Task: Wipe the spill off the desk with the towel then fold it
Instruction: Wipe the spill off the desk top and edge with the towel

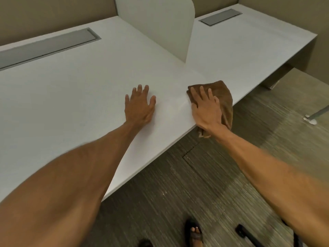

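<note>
A brown towel (224, 97) lies bunched at the front edge of the white desk (71, 97), with part of it hanging over the edge. My right hand (206, 109) presses flat on top of the towel, fingers spread. My left hand (139, 105) rests palm down on the bare desk to the left of the towel, fingers apart, holding nothing. A faint wet streak (181, 106) shows on the desk between the two hands.
A white divider panel (160, 24) stands upright behind the towel. Grey cable trays (44, 49) (219, 17) are set into the desk at the back. The desk's front edge runs diagonally; below it are carpet, my sandalled foot (195, 232) and a chair base (310, 120).
</note>
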Demonstrator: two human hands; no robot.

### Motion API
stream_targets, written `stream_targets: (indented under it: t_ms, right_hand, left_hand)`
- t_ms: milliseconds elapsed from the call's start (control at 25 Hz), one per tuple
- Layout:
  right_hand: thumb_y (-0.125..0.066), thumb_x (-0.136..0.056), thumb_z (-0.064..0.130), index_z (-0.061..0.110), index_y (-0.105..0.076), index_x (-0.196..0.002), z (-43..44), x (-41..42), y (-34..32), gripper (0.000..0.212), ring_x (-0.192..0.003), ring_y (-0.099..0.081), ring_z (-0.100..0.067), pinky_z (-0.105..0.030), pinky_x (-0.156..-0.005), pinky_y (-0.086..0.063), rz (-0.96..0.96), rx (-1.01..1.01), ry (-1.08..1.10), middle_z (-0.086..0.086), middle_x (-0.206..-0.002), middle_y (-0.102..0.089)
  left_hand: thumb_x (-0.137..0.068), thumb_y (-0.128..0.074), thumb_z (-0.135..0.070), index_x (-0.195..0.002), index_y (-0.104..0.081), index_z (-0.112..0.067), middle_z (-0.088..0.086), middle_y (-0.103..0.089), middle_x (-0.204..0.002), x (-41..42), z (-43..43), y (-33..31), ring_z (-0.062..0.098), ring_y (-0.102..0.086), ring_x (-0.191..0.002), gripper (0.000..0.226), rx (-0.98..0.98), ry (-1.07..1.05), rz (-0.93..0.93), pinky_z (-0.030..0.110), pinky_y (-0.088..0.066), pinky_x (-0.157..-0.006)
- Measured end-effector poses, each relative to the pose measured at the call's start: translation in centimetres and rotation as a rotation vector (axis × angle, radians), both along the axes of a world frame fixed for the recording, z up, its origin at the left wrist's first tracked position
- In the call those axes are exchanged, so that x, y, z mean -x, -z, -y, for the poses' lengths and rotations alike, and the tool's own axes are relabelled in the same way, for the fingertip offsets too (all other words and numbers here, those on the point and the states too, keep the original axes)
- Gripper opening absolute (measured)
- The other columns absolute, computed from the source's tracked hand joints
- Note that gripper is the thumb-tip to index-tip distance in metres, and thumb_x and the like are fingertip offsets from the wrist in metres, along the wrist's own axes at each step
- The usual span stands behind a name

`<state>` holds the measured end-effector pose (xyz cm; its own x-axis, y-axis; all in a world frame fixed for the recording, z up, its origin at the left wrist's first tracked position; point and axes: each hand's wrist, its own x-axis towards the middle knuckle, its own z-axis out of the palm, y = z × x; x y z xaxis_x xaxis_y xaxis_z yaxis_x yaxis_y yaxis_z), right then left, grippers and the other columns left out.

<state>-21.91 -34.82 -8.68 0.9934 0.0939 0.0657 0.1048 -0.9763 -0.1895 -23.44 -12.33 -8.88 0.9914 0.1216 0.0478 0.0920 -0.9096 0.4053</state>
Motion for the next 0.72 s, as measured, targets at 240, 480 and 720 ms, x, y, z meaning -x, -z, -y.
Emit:
stream_targets:
  t_ms: [240,480,720]
  right_hand:
    - [-0.023,-0.100,0.036,0.024,-0.013,-0.154,-6.3,5.0,0.7,0.056,-0.149,-0.012,-0.026,-0.039,-0.122,-0.012,0.034,0.005,-0.346,-0.004,-0.162,-0.016]
    - [-0.029,-0.100,0.031,0.015,-0.006,-0.155,-12.4,-3.0,-0.7,0.061,-0.150,-0.011,-0.025,-0.040,-0.120,-0.005,-0.057,0.022,-0.614,-0.005,-0.163,-0.014]
    - [-0.019,-0.096,0.059,0.039,-0.010,-0.152,-11.3,-9.8,-0.6,0.060,-0.150,-0.005,-0.012,-0.063,-0.113,0.013,-0.081,0.108,-0.691,0.012,-0.162,-0.010]
  left_hand:
    - [-0.103,-0.024,-0.040,-0.154,-0.021,-0.018,0.007,-0.017,-0.163,-0.6,-4.4,-0.3,0.029,-0.010,-0.151,0.056,-0.164,-0.144,-0.035,0.052,-0.005,-0.121]
    - [-0.102,-0.021,-0.045,-0.155,-0.019,-0.021,0.006,-0.015,-0.163,0.2,-5.5,0.8,0.028,-0.009,-0.151,0.058,-0.189,-0.211,-0.069,0.051,-0.004,-0.121]
    - [-0.102,-0.023,-0.045,-0.154,-0.021,-0.024,0.002,-0.017,-0.163,0.3,-5.5,1.0,0.025,-0.009,-0.151,0.057,-0.174,-0.237,-0.036,0.049,-0.004,-0.122]
